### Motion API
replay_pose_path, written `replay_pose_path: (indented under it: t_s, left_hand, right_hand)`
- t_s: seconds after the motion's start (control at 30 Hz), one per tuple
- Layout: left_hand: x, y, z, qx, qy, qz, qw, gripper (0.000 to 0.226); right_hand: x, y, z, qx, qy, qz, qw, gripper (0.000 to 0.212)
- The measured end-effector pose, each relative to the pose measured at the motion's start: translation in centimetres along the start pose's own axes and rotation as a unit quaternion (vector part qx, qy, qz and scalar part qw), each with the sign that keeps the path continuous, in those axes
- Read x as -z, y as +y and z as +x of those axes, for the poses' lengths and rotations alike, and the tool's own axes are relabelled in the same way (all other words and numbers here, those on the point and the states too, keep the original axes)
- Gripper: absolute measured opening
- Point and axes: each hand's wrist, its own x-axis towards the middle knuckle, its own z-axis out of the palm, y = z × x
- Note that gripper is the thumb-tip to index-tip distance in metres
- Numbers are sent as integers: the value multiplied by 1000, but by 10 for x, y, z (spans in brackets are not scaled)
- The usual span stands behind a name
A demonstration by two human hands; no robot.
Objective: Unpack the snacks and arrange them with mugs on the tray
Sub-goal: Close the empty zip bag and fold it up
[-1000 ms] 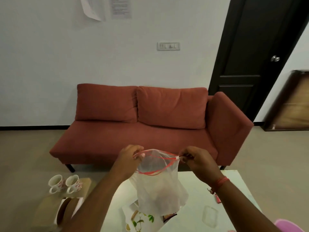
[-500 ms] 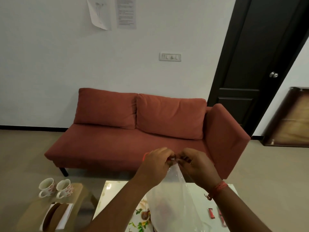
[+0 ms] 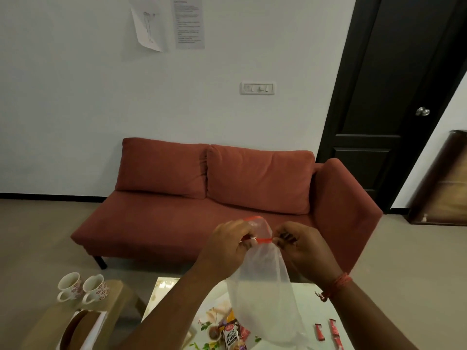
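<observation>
A clear plastic bag (image 3: pixel 265 294) with a red zip strip is held up over the white table (image 3: pixel 310 296) by both hands.

At the far left, two flowered mugs (image 3: pixel 83 286) are set side by side on a low wooden stool (image 3: pixel 111 299). The bag's red top edge is pinched by the curled fingers of the left hand (image 3: pixel 227 246); below, a salted peanuts packet (image 3: pixel 231 334) lies on the table. The strip's other end is pinched by the right hand (image 3: pixel 303 246), and two red snack bars (image 3: pixel 328 332) lie further right.
</observation>
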Motion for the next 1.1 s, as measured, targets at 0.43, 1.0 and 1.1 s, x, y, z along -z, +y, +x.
replay_pose_path:
  t_s: [0.43, 1.0, 1.1]
  left_hand:
    - [24, -41, -10, 44, 15, 39, 998, 14]
    - [46, -89, -31, 155, 45, -6, 987, 5]
    - [46, -85, -32, 166, 37, -35, 985, 3]
  right_hand:
    - [7, 17, 6, -12, 21, -11, 1000, 15]
    - [19, 27, -1, -73, 70, -8, 995, 21]
    - [21, 28, -3, -84, 81, -17, 993, 22]
